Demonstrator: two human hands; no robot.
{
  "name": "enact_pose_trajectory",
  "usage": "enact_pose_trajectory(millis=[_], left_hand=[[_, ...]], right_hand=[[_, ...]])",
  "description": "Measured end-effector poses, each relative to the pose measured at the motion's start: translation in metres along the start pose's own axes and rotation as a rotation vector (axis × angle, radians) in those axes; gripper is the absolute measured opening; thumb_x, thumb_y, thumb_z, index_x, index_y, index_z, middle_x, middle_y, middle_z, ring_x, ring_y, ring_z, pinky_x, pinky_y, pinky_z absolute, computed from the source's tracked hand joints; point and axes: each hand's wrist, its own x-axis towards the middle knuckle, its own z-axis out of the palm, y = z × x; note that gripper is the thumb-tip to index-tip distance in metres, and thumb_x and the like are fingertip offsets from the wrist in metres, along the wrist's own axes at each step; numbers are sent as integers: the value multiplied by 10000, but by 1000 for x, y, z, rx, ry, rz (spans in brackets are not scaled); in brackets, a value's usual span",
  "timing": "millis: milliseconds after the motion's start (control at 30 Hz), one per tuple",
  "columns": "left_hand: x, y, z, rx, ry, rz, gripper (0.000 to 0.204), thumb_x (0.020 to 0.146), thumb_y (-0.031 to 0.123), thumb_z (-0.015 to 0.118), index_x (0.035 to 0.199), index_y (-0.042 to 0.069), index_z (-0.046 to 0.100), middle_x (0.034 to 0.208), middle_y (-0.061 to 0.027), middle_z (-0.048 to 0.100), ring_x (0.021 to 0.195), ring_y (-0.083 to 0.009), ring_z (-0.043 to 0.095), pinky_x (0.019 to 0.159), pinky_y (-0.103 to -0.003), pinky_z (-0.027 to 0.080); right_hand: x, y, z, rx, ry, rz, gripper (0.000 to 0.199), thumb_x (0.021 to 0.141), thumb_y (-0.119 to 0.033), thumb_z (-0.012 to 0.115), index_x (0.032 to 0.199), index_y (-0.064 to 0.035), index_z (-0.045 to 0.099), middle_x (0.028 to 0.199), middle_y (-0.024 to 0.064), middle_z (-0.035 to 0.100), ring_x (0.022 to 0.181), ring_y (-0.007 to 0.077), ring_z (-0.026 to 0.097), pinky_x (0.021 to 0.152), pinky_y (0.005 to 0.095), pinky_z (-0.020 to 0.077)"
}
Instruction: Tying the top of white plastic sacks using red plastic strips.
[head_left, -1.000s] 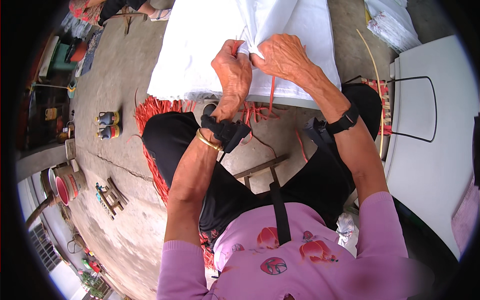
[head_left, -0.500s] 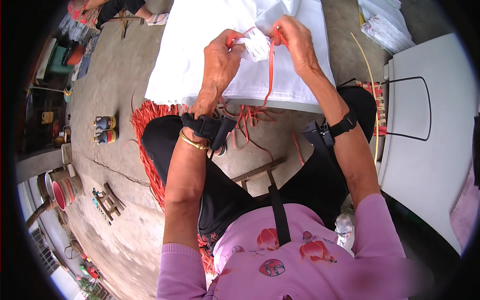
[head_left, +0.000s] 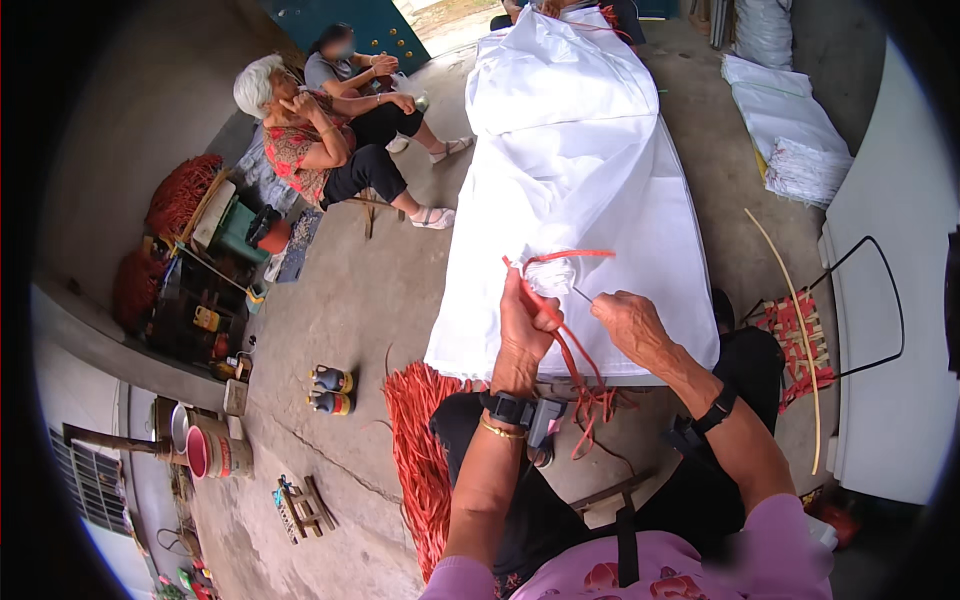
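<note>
A white woven sack (head_left: 560,90) lies lengthwise on a stack of flat white sacks (head_left: 670,220), its near end gathered into a ruffled bunch (head_left: 552,276). Red plastic strip (head_left: 590,254) runs around the bunch, with loose ends trailing over the stack's near edge. My left hand (head_left: 525,325) is closed on the sack's gathered end and the strip, at the bunch's near left side. To its right, my right hand (head_left: 635,325) is closed around a thin metal rod (head_left: 582,295) whose tip points at the bunch. The rod's handle end is hidden in my fist.
A thick heap of red strips (head_left: 420,460) hangs beside my left knee. Two people (head_left: 320,130) sit at the far left. Folded white sacks (head_left: 790,130) lie far right, near a woven-seat chair (head_left: 795,350). Two dark bottles (head_left: 330,390) stand on the floor left.
Both hands were pulling red strip around the bunch; now my left hand grips the bunch and my right holds a thin metal rod. The view has tilted up, showing the seated people.
</note>
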Motion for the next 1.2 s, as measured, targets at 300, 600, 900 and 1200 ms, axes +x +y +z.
enact_pose_trajectory(millis=[300,600,900,1200], left_hand=[[20,29,-2,319,140,-180,135,887,219,509,934,97,543,645,8,515,409,-72,327,376,-209,276],[42,4,-10,17,348,161,174,909,100,418,943,-31,528,794,-92,573,640,-173,572,564,-293,498],[21,8,8,215,114,-147,183,893,251,538,827,81,531,599,10,461,435,-73,356,388,-187,256],[13,9,0,252,176,-204,118,870,187,517,874,72,543,574,35,419,428,-66,329,370,-195,240]], right_hand=[[10,-17,-6,279,-98,262,180,871,-161,495,812,3,540,618,144,559,568,296,546,562,374,440],[12,-29,21,686,35,488,233,868,-217,505,841,-8,603,581,22,452,535,107,399,507,263,359],[-4,-17,-4,649,-1,606,227,869,-226,503,815,-25,593,580,-28,402,530,64,349,465,236,302],[-6,-14,10,589,7,541,238,883,-218,476,822,-16,586,580,-10,428,542,83,367,510,252,332]])
